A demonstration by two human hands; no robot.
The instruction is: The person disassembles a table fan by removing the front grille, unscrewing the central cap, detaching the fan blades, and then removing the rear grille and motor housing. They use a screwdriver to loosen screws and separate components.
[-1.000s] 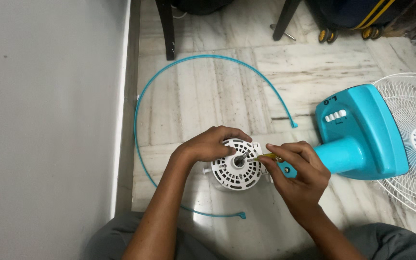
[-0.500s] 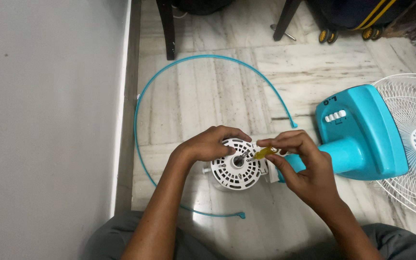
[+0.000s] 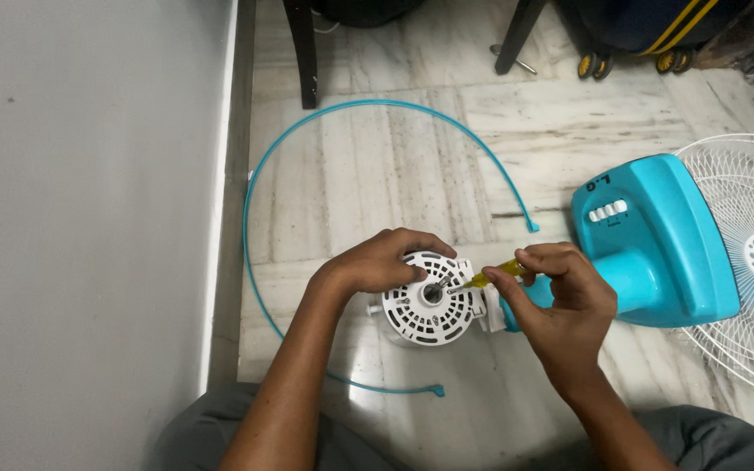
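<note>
Screwdriver at slotted white motor housing
Left hand cups its round rim; right hand pinches a yellow screwdriver.

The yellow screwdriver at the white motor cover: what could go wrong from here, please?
1. The yellow screwdriver meets the white motor cover at a slant, so its tip may slip off the screw.
2. The left hand grips the cover right beside the tip; a slip could jab its fingers.
3. A freed screw could roll away over the marble floor.
</note>
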